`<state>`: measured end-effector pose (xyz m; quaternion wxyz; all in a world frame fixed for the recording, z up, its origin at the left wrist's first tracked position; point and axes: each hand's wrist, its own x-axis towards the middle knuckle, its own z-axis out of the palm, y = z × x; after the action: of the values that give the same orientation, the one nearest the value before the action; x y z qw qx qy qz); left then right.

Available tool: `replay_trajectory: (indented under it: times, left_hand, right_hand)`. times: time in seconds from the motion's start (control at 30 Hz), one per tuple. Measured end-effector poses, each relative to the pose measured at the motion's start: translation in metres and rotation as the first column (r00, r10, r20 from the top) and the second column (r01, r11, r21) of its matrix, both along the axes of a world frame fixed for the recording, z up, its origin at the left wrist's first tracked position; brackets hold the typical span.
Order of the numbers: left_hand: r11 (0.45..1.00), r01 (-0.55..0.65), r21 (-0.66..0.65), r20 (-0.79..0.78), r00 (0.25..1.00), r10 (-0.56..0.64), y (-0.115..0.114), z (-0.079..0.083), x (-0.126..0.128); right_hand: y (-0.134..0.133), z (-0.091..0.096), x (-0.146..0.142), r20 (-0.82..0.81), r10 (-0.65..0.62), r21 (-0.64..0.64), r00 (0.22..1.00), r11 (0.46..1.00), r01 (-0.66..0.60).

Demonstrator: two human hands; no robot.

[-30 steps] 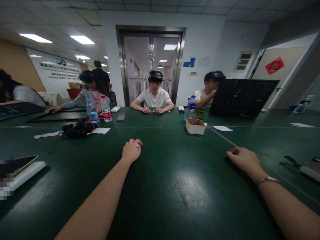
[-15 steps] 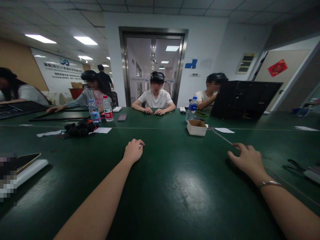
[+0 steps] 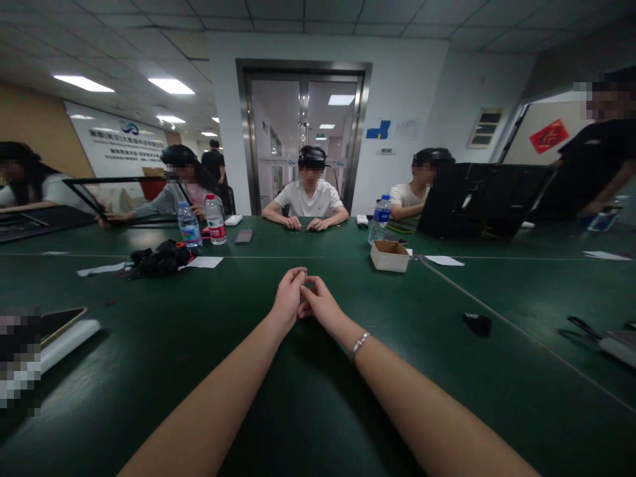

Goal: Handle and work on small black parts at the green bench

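Observation:
My left hand [image 3: 287, 296] and my right hand [image 3: 322, 302] meet at the middle of the green table [image 3: 368, 404]. Their fingertips are bent inward and touch or nearly touch. Both hands are closed, and whatever may lie between the fingers is too small or hidden to make out. A metal bracelet [image 3: 360, 346] circles my right wrist. Well to the right of my hands, a small black object [image 3: 477, 324] lies by itself on the tabletop.
An open cardboard box [image 3: 389, 258] stands ahead right, near a water bottle [image 3: 380, 218]. Ahead left are a tangled black bundle [image 3: 161, 258] and two bottles. A phone [image 3: 62, 326] lies at far left. Several people sit opposite; another stands at right behind a large black panel [image 3: 484, 199].
My right hand has moved left from the right side to join my left hand, uncovering the small black object. A person has appeared at right; a black frame is raised at left.

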<state>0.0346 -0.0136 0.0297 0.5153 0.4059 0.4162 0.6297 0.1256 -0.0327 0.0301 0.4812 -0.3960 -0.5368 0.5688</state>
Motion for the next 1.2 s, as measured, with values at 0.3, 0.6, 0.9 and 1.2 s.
replay_trajectory:
  times: [0.3, 0.6, 0.9, 1.2]
  left_hand:
    - [1.000, -0.014, 0.006, 0.010, 1.000, 0.013, 0.016, -0.006, 0.004]
    - [0.999, -0.002, 0.055, 0.011, 1.000, 0.001, 0.027, -0.022, -0.003]
    - [0.997, -0.004, 0.072, -0.041, 0.999, 0.006, 0.021, -0.018, -0.007]
    - [0.994, 0.003, 0.114, -0.162, 0.987, 0.016, 0.022, -0.020, -0.009]
  right_hand:
    - [0.028, -0.009, -0.001, -0.048, -0.058, 0.026, 0.997, 0.998, 0.059]
    - [0.038, -0.025, 0.024, 0.048, -0.158, 0.184, 0.986, 0.972, 0.147]
    - [0.039, -0.023, 0.028, 0.016, -0.264, 0.146, 0.965, 0.955, 0.259]
    - [0.041, -0.022, 0.033, -0.150, -0.311, 0.096, 0.939, 0.940, 0.327]
